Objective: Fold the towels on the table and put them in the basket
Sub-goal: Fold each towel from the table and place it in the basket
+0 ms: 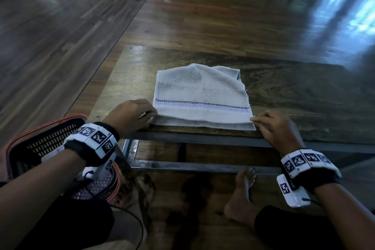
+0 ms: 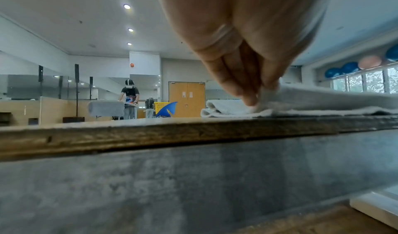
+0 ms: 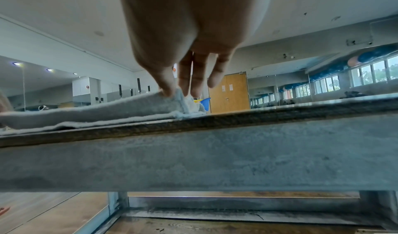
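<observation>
A pale grey towel (image 1: 199,93) with a checked stripe lies folded over on the wooden table (image 1: 294,95), its near edge along the table's front. My left hand (image 1: 151,114) pinches the top layer's near left corner; the left wrist view shows thumb and fingers (image 2: 249,99) closed on the towel (image 2: 323,101). My right hand (image 1: 254,119) pinches the near right corner, and in the right wrist view the thumb and fingers (image 3: 170,91) grip the towel's (image 3: 107,111) raised corner. A dark mesh basket with an orange rim (image 1: 40,140) stands on the floor at my left.
The table's metal frame (image 1: 203,165) runs below the front edge. My bare foot (image 1: 241,195) rests on the wooden floor under it. A black cable (image 1: 140,227) trails by my left leg. Other people stand far across the room (image 2: 129,99).
</observation>
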### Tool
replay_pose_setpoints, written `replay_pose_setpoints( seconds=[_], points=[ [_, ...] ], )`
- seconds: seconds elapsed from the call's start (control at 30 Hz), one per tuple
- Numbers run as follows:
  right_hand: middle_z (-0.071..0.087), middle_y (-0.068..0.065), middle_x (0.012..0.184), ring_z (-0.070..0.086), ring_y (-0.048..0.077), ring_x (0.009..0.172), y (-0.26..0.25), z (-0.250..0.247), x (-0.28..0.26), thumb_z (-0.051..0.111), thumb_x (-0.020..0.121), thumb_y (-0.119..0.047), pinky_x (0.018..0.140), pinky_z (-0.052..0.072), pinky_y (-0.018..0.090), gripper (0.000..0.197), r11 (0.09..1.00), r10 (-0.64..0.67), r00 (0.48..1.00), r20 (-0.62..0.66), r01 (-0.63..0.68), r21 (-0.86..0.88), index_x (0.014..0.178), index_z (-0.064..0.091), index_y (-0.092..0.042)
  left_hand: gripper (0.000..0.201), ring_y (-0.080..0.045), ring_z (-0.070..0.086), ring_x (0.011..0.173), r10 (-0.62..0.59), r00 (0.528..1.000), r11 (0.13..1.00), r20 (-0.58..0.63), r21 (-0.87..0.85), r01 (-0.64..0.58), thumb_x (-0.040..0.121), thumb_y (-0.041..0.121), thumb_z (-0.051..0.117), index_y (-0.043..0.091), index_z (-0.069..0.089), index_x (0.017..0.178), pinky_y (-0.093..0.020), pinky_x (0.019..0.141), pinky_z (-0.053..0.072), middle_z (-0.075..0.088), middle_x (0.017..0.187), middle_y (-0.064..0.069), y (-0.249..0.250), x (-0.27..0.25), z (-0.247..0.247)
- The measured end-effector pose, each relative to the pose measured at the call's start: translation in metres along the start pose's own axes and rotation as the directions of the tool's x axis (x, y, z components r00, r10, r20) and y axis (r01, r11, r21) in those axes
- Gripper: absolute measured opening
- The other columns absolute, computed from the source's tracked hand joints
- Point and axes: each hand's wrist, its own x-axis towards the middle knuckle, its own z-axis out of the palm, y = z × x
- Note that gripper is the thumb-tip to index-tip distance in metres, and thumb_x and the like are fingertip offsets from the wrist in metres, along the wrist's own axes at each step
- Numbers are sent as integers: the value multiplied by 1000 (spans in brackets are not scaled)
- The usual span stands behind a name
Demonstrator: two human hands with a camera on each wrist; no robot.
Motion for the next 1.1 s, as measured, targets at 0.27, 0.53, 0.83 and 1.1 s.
replay_pose_setpoints(
  seconds=[0.27,0.53,0.83,1.1],
  points=[
    [66,6,100,62,21,87,4,3,-6,69,81,-16,72,54,36,28,999,15,983,181,-22,38,109,70,-11,29,-21,66,83,117,985,972,126,191,-139,78,32,71,15,70,103,-33,72,53,69,100,-1,4,-14,10],
    [64,11,94,62,29,86,-8,7,-23,77,70,-6,70,53,38,32,992,-88,982,166,102,-78,101,66,-5,29,-28,64,81,207,975,953,85,206,-221,71,17,78,7,65,95,-35,69,55,66,95,-9,-1,-24,20],
    [65,20,93,62,31,84,-19,-14,-29,65,78,10,75,50,36,24,989,35,999,13,-36,143,101,66,6,13,-24,64,74,65,994,992,-87,-103,-74,83,10,67,5,68,95,-36,64,54,67,89,-6,22,-32,2],
    [60,13,93,56,23,84,-54,-55,-45,58,82,6,73,46,32,17,967,170,966,-194,-125,223,97,62,-2,15,-20,65,72,-55,946,955,-318,-293,-43,82,18,65,4,65,89,-33,65,50,68,80,-3,64,-44,-41]
  ],
)
